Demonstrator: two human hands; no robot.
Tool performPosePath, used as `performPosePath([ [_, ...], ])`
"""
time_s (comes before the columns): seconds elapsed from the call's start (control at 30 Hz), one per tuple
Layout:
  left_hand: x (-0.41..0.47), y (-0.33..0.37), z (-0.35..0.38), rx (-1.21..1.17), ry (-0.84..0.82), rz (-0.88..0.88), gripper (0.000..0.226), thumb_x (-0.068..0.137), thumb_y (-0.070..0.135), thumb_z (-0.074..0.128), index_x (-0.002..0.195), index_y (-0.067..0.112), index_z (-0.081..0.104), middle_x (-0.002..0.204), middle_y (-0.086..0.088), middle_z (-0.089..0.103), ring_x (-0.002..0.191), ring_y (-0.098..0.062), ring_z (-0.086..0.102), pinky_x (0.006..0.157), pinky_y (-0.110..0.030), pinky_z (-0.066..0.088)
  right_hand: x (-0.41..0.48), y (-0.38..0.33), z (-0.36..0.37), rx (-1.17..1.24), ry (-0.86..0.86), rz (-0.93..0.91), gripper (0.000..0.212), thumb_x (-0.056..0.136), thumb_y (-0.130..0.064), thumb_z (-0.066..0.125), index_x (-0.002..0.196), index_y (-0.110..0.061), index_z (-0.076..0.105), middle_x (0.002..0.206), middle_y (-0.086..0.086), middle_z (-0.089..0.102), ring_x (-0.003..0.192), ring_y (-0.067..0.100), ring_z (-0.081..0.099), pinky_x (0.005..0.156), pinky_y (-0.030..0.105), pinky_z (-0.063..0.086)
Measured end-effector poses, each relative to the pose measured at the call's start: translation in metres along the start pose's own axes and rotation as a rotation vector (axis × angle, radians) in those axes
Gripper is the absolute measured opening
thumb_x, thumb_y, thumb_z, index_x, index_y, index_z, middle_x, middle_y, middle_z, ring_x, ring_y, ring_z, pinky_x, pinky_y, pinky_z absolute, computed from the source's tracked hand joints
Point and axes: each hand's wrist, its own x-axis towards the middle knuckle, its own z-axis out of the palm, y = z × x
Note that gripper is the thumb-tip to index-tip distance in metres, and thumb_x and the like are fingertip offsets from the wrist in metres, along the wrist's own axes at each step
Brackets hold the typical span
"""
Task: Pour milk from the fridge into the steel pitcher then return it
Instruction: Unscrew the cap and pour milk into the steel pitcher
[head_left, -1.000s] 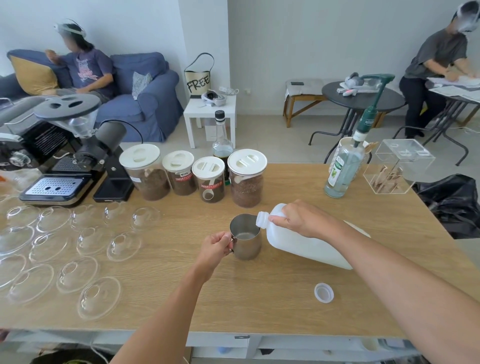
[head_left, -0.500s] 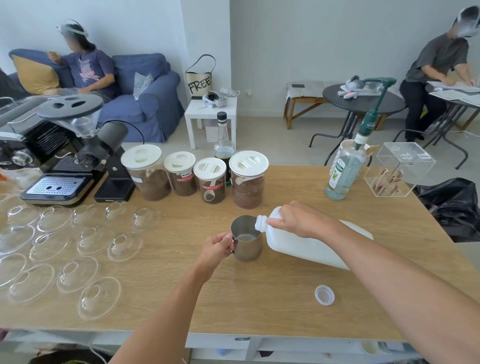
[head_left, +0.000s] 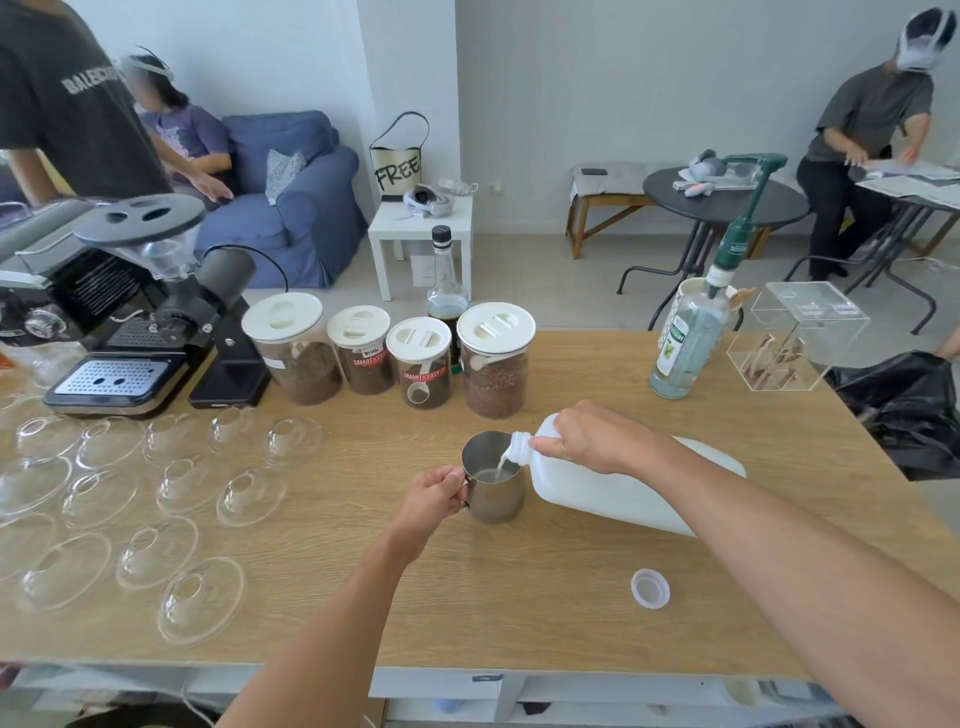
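Observation:
A steel pitcher (head_left: 493, 493) stands on the wooden table (head_left: 519, 597), near its middle. My left hand (head_left: 434, 496) grips the pitcher's handle on its left side. A white plastic milk jug (head_left: 613, 491) lies tipped almost flat to the right of the pitcher, its open neck over the rim. A thin stream of milk runs from the neck into the pitcher. My right hand (head_left: 589, 439) is closed around the jug's handle near the neck. The jug's white cap (head_left: 650, 587) lies loose on the table in front of the jug.
Several lidded coffee jars (head_left: 423, 361) stand behind the pitcher. An espresso machine (head_left: 104, 338) and several clear dome lids (head_left: 176, 483) fill the left side. A pump bottle (head_left: 691, 343) and an acrylic box (head_left: 795, 338) stand at the right. A person in a dark shirt (head_left: 67, 104) stands at far left.
Milk now streams from the jug into the pitcher. The jug's neck has tipped lower over the rim. A person in a dark shirt has come into view at the far left.

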Motion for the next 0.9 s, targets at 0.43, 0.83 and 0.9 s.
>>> performPosePath([
  [0.43,0.0024,0.0013,-0.0027,0.024,-0.011,0.010,0.046,0.105,0.010,0.041,0.060,0.012,0.045,0.053,0.006,0.037,0.055,-0.012,0.028,0.054,-0.007,0.039,-0.0032,-0.0029,-0.0018,0.004,0.005,0.007,0.055,0.096,-0.055,0.041,0.062,-0.013,0.032,0.062,0.003,0.037,0.054,0.022,0.031,0.053,0.033,0.022],
  [0.83,0.0070,-0.0047,-0.0048,0.015,-0.035,0.021,0.048,0.107,0.012,0.041,0.059,0.014,0.046,0.053,0.009,0.039,0.052,-0.007,0.033,0.057,-0.017,0.032,-0.0019,-0.0042,-0.0022,-0.007,0.000,0.013,0.054,0.095,-0.055,0.041,0.063,-0.012,0.034,0.064,0.004,0.038,0.054,0.023,0.032,0.054,0.032,0.025],
  [0.9,0.0075,-0.0054,-0.0051,0.013,-0.038,0.020,0.048,0.106,0.012,0.041,0.059,0.014,0.046,0.053,0.009,0.039,0.052,-0.007,0.032,0.057,-0.018,0.032,-0.0017,-0.0044,-0.0024,-0.006,-0.002,0.011,0.054,0.095,-0.055,0.041,0.063,-0.012,0.033,0.063,0.004,0.038,0.054,0.023,0.032,0.054,0.032,0.024],
])
